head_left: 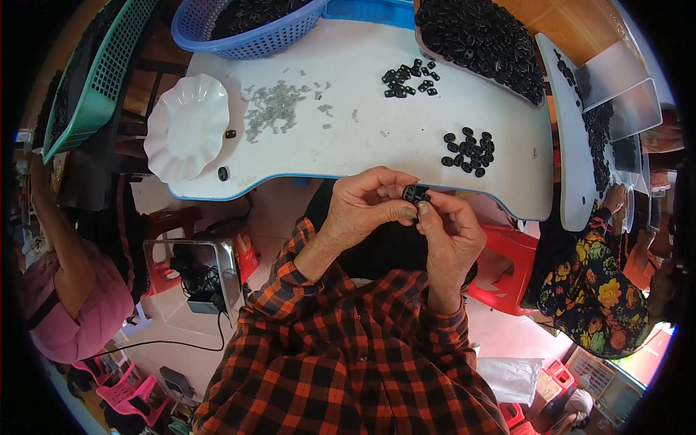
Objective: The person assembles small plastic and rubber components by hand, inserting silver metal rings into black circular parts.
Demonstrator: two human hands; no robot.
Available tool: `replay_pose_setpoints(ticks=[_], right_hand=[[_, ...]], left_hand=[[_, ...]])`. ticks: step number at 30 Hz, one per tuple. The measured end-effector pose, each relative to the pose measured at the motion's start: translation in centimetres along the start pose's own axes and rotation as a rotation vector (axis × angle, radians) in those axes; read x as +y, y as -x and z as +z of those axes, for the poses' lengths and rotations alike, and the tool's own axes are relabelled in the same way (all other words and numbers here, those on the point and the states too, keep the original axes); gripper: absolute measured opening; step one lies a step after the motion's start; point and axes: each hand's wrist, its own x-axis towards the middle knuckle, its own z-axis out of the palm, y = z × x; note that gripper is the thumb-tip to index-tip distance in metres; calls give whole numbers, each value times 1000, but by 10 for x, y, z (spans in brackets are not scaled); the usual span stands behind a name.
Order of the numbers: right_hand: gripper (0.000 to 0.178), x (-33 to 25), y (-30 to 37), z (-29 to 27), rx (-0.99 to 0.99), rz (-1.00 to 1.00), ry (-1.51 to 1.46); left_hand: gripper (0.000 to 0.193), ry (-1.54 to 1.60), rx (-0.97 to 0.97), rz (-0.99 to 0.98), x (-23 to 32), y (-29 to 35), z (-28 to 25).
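Just past the table's near edge, my two hands meet. My left hand point(362, 204) pinches a small black oval plastic piece with holes point(410, 193) between thumb and fingers. My right hand point(451, 230) is closed against it, thumb and forefinger gripping a small black plastic part point(423, 196) beside the oval piece. The fingers hide how the two join. On the white table point(326, 152), a cluster of black oval pieces point(471, 151) lies nearest my right hand. Farther back is a group of black blocky pieces point(411, 80), and left of it a scatter of small clear pieces point(274, 107).
A white scalloped plate point(185, 130) stands on the table's left, two loose black pieces by it. Behind are a blue basket point(264, 45) and a heaped tray of black parts point(482, 43). A green basket point(90, 76) is at far left. People sit on both sides.
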Motion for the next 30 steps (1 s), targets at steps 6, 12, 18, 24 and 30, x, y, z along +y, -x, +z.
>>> replay_pose_setpoints(ticks=[6,12,18,24,30], right_hand=[[14,0,-1,-1,-18,68,29],[14,-1,-3,-3,-70,145,-39],[11,-1,-5,-4,-80,198,-53],[10,4,-6,-5,-92,216,-106],[10,5,-8,-5,-100,238,-142]], left_hand=[[31,-131,16,51,3,1,0],[28,-201,-18,75,6,0,-4],[29,-214,-47,73,4,0,-8],[30,-369,-68,130,4,0,-12],[29,-375,-70,130,3,-1,-14]])
